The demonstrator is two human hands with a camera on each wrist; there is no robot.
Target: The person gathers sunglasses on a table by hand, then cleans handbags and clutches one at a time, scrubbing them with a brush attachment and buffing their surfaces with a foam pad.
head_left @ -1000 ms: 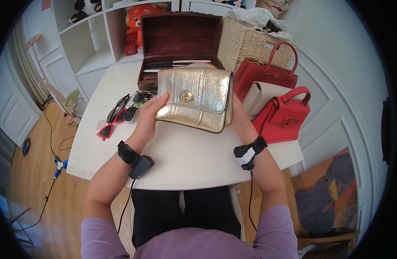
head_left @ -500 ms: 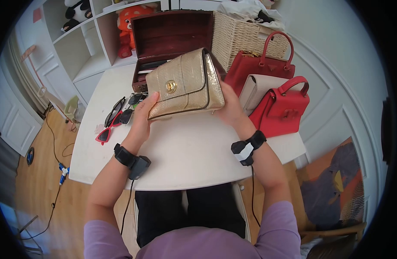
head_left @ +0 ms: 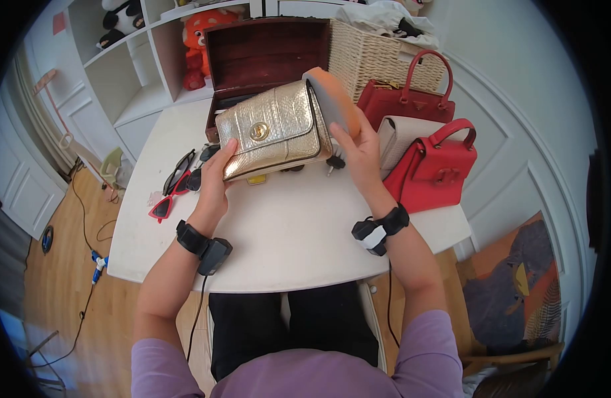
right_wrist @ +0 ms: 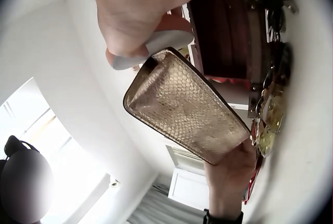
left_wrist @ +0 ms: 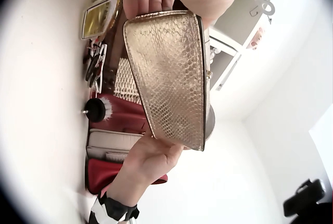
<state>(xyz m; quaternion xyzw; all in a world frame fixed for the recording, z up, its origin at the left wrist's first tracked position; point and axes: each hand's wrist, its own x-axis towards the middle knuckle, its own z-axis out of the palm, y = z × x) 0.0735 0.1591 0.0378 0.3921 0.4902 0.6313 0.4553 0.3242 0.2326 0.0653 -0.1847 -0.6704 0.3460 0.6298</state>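
Observation:
A gold snake-textured handbag [head_left: 282,126] with a round turn-lock on its flap is held up over the table, tilted. My left hand [head_left: 216,178] grips its left end, thumb on the front. My right hand [head_left: 363,156] pinches a soft-looking pad [head_left: 338,96], orange on one side and grey on the other, at the bag's upper right edge. The right wrist view has the pad's grey face [right_wrist: 169,42] close against the bag's end. The bag's back is hidden in the head view.
Two red handbags [head_left: 445,169] [head_left: 405,103] flank a cream bag [head_left: 401,136] on the right. Behind stands an open dark-red chest [head_left: 269,53] beside a woven basket [head_left: 362,63]. Sunglasses [head_left: 162,207] lie at left. A black brush [left_wrist: 96,110] with pale bristles is on the table.
The bag has tilted and shifted a little left. My right hand has left the bag's right side, and the orange and grey pad, mostly hidden before, now shows at its upper right.

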